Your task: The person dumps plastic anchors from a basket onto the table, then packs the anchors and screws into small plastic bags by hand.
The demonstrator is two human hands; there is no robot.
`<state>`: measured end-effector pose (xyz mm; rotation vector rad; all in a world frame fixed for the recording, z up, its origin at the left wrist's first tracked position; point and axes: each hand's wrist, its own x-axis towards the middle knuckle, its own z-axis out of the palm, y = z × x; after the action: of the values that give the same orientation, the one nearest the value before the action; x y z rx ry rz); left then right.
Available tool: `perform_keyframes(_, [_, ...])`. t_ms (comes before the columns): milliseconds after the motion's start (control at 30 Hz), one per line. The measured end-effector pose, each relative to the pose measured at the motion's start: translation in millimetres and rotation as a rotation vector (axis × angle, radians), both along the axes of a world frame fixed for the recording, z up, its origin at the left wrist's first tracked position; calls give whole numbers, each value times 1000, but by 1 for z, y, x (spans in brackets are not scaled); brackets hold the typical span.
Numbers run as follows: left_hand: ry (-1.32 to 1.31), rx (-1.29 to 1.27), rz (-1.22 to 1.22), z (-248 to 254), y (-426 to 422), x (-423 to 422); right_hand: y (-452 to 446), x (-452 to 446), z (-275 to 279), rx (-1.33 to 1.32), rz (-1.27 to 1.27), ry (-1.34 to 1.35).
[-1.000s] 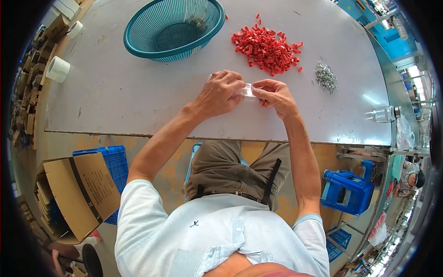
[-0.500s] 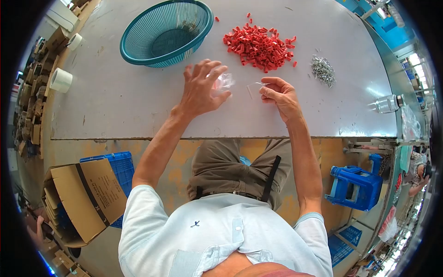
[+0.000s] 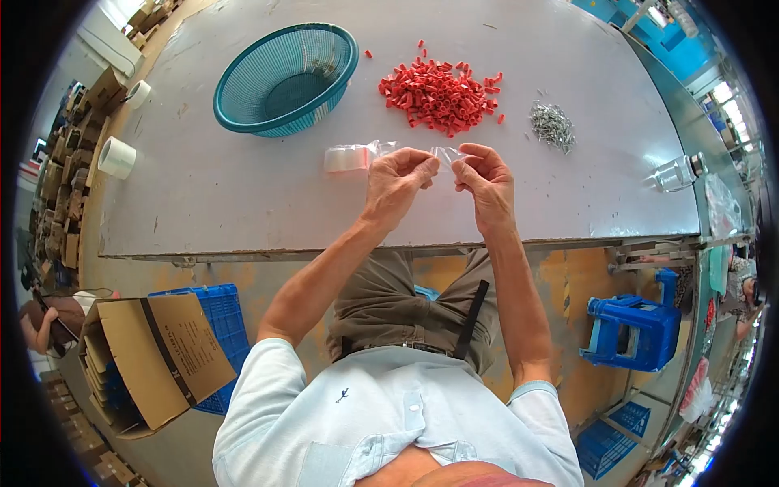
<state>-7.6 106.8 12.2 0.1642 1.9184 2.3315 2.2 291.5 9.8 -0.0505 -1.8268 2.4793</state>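
Between my two hands, just above the table, is a small clear plastic bag (image 3: 445,156). My left hand (image 3: 396,183) pinches its left edge between thumb and fingers. My right hand (image 3: 487,180) grips the opposite edge, fingertips closed on the film. Left of my left hand lies a stack of clear bags (image 3: 347,158) with a red stripe, partly hidden behind that hand. Beyond my hands is a heap of small red plastic caps (image 3: 438,96). Farther right sits a smaller pile of thin silvery metal pins (image 3: 553,127).
A green mesh basket (image 3: 235,118) stands at the table's back left. Rolls of clear tape (image 3: 118,157) lie at the left edge, a glass jar (image 3: 675,174) at the right. Below are a cardboard box (image 3: 182,349) and a blue plastic stool (image 3: 633,331). Another person (image 3: 50,325) is at far left.
My left hand has moved right, away from the bag stack, and now pinches the small bag that my right hand held alone. The whole view has shifted slightly.
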Motion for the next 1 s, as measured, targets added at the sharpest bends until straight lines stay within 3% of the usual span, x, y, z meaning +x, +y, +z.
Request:
perform_keyframes(133, [-24,-3,14,-8,4,-5,0,11,3,112,-109,49])
perform_keyframes(200, [-13,-73,10,-10,6,-8,4,16,2,518,-364,243])
perform_keyframes(300, [79,-241,33,-4,13,-8,-2,26,11,602,-197,241])
perform_keyframes(333, [161,-336,28,-2,17,-7,-6,25,8,596,-191,242])
perform_keyframes(400, [213,-302,37,-11,27,-6,-9,22,3,421,-159,168])
perform_keyframes(667, [535,-292,117,-23,34,-16,5,13,2,206,-43,-17])
perform_keyframes(900, [343,-309,-76,-4,26,-17,25,-3,-6,209,13,-58])
perform_keyframes(1000, [415,-310,-42,-7,29,-21,27,-5,-3,263,2,-42])
